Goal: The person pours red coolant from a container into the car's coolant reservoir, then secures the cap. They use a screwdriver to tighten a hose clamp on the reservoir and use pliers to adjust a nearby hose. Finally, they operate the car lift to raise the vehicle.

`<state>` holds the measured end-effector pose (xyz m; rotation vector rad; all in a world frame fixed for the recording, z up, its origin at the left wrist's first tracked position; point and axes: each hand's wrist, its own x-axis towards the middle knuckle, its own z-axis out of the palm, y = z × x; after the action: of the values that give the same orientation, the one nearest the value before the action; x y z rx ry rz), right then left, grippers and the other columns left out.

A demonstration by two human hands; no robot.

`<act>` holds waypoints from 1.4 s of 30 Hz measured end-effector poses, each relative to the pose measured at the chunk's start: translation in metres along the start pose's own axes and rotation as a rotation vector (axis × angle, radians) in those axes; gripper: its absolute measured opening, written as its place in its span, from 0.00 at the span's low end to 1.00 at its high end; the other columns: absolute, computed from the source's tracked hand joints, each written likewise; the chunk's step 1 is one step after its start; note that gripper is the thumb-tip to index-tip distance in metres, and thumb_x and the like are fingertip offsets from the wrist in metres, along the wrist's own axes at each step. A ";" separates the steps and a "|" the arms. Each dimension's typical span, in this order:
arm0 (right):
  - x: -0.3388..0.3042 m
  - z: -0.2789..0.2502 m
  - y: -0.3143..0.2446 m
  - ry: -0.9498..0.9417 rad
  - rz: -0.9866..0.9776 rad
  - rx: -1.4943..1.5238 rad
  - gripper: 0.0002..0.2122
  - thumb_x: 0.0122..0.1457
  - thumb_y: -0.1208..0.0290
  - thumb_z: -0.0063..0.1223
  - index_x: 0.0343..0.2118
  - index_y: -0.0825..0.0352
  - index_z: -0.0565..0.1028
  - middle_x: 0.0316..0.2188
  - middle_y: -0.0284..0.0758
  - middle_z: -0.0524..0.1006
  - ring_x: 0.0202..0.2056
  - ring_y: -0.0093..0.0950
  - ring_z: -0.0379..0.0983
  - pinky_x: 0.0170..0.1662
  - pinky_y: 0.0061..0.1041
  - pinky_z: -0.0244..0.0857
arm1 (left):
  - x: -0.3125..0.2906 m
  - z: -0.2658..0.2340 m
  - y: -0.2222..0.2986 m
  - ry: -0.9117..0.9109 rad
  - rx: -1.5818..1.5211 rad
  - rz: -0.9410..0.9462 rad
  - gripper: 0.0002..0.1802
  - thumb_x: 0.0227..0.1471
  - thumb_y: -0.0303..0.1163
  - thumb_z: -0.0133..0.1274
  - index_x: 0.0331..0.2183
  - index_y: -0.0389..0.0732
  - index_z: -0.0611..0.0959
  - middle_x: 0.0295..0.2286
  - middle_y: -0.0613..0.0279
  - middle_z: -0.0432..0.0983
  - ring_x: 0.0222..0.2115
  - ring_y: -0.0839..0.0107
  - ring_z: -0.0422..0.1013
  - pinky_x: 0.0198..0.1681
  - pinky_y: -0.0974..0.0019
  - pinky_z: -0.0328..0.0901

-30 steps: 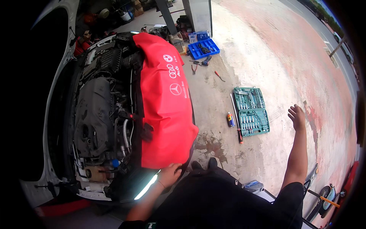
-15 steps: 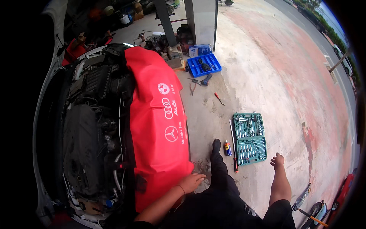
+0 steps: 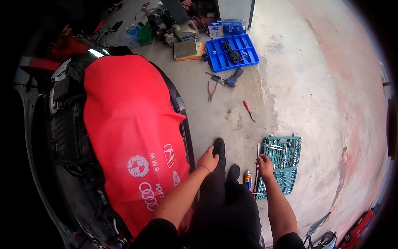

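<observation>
Your left grip (image 3: 208,159) and right grip (image 3: 265,166) look released; the green rectangular plastic toolbox (image 3: 286,168) seems heavy, stiff: hold its rims.

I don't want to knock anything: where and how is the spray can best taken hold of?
Probably around the middle of the spray can, coming from its left: its round body should suit a wrapped palm, while a long bar and the green tool case lie close on its right.
</observation>
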<state>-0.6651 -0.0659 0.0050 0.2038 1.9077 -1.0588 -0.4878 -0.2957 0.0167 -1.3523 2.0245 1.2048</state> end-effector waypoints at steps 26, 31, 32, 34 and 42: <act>0.244 0.111 -0.211 -0.186 0.192 0.110 0.14 0.65 0.68 0.47 0.47 0.73 0.69 0.37 0.41 0.76 0.36 0.30 0.76 0.39 0.26 0.71 | 0.447 0.029 0.001 -0.279 -0.667 -0.702 0.20 0.45 0.45 0.59 0.28 0.34 0.80 0.25 0.57 0.74 0.22 0.65 0.71 0.25 0.62 0.69; 0.189 0.087 -0.270 -0.070 -0.407 -0.364 0.15 0.62 0.71 0.50 0.49 0.72 0.68 0.47 0.44 0.71 0.45 0.33 0.72 0.42 0.27 0.69 | 0.247 -0.019 0.090 -0.496 -0.502 -0.098 0.19 0.39 0.40 0.61 0.29 0.33 0.80 0.24 0.51 0.77 0.24 0.61 0.75 0.27 0.58 0.67; 0.170 0.085 -0.287 -0.030 -0.690 -0.609 0.16 0.60 0.73 0.51 0.50 0.72 0.67 0.49 0.45 0.70 0.46 0.35 0.72 0.43 0.28 0.69 | 0.196 -0.044 0.109 -0.318 -0.415 0.048 0.19 0.36 0.39 0.62 0.28 0.34 0.79 0.26 0.47 0.77 0.29 0.55 0.75 0.33 0.56 0.66; 0.112 0.091 -0.340 -0.327 -1.189 -0.856 0.17 0.55 0.80 0.51 0.49 0.71 0.68 0.51 0.44 0.71 0.49 0.38 0.72 0.49 0.34 0.67 | 0.097 -0.102 0.139 -0.249 -0.308 0.112 0.18 0.35 0.39 0.62 0.28 0.36 0.79 0.27 0.47 0.77 0.33 0.50 0.74 0.36 0.55 0.66; -0.137 0.050 -0.345 -1.419 -0.616 -1.381 0.11 0.51 0.69 0.62 0.35 0.66 0.74 0.31 0.33 0.79 0.34 0.29 0.75 0.38 0.32 0.68 | -0.182 -0.193 0.113 -0.576 -0.731 0.103 0.15 0.48 0.37 0.55 0.26 0.33 0.80 0.18 0.56 0.74 0.17 0.68 0.73 0.20 0.65 0.70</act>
<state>-0.7355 -0.2792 0.3046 -1.5389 0.8989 0.1361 -0.4864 -0.3441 0.3008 -0.9857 1.2963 2.2086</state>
